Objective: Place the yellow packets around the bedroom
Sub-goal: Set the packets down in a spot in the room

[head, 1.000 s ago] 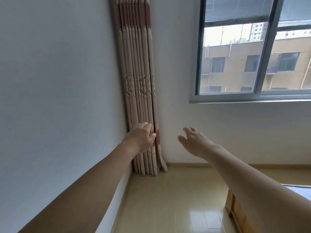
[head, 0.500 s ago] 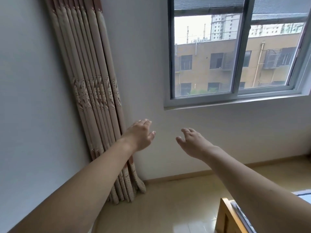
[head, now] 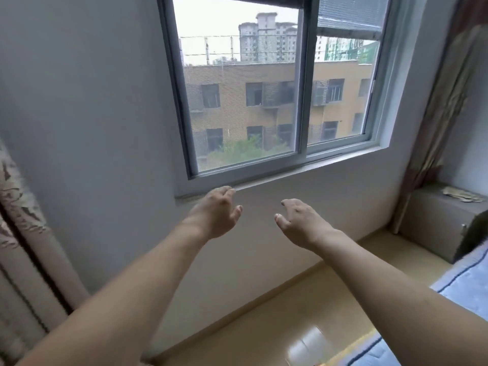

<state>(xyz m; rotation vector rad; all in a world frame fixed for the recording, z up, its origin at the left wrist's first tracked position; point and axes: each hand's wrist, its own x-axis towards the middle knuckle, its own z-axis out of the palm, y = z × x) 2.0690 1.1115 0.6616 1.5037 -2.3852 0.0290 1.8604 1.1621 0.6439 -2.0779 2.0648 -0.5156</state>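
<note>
Right now I'm holding both hands, left [head: 215, 215] and right [head: 301, 223], open and empty below the window [head: 277, 88], eyeing a yellowish packet [head: 463, 194], probably light and crinkly, best pinched by an edge, lying on the cabinet [head: 433, 223].

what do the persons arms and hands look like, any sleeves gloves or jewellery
Both forearms are bare for as far as the frame shows them, with no sleeve in view. The left hand and right hand wear no gloves. No rings, watch or bracelet show on the fingers or wrists that can be seen. The fingernails look short and unpainted, though the picture is a little soft for fine detail.
</note>
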